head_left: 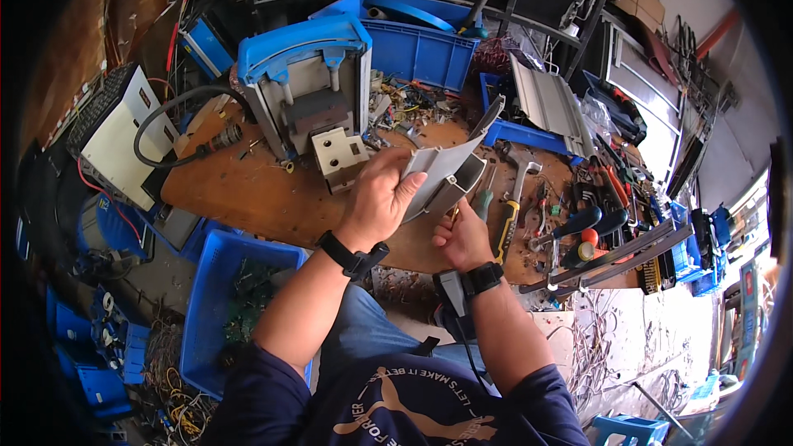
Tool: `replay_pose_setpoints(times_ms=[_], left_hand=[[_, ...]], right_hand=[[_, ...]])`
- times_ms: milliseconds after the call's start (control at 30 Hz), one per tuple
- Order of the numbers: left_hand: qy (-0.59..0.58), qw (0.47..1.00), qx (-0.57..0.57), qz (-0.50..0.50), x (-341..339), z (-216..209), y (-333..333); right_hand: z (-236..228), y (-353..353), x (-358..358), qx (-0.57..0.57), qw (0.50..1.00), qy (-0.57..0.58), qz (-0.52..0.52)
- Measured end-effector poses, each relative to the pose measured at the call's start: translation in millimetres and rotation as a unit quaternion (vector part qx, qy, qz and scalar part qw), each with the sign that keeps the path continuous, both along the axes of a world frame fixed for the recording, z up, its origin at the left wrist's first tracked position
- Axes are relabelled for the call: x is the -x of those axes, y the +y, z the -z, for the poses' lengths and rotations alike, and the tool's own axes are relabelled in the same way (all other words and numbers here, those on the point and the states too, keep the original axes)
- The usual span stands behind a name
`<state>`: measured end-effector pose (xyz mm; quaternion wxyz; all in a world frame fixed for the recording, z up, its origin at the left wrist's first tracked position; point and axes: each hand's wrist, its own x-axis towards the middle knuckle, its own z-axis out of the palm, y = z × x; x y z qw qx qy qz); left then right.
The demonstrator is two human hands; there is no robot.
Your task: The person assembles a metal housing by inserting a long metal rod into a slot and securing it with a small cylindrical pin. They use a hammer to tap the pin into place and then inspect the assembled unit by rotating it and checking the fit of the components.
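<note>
Above the wooden bench, my left hand (pixel 373 205) grips the left side of a grey metal profile panel (pixel 439 167), with the thumb across its face. The panel is tilted and has a box-like channel along its lower right. Just under that channel is my right hand (pixel 465 238), its fingers curled and pinched near the panel's lower edge. A small yellowish bit shows at these fingertips, too small to name. Behind the left hand stands a cream metal block (pixel 337 158) with round holes. A green-handled screwdriver (pixel 483 198) and a hammer (pixel 514 202) lie right of the panel.
A blue-framed machine housing (pixel 304 83) stands on the bench (pixel 273 198), before a blue crate (pixel 425 54). Loose small parts (pixel 413 107) are heaped beside it. Pliers and other hand tools (pixel 607 198) crowd the right side. A blue bin (pixel 202 314) with circuit boards sits below left.
</note>
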<state>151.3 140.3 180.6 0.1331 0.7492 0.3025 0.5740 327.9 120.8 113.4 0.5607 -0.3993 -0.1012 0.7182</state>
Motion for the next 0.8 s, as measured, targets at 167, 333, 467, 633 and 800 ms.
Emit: replay_pose_setpoints(times_ms=[167, 333, 467, 633, 800], left_hand=[[-0.024, 0.998, -0.048, 0.024, -22, -9, -6], [-0.052, 0.996, -0.079, 0.007, -31, -19, -13], [-0.077, 0.996, -0.043, 0.012, -32, -29, -21], [-0.100, 0.995, 0.001, 0.010, -35, -35, -29], [-0.140, 0.989, 0.002, 0.050, -34, -32, -30]], right_hand=[[3, -4, -10, -0.004, 1.000, 0.029, 0.012], [-19, -17, -15, -0.006, 0.999, 0.039, -0.007], [-25, -24, -20, -0.026, 0.997, 0.069, -0.029], [-37, -36, -24, -0.042, 0.996, 0.067, -0.035], [-44, -43, -27, -0.049, 0.996, 0.055, -0.045]])
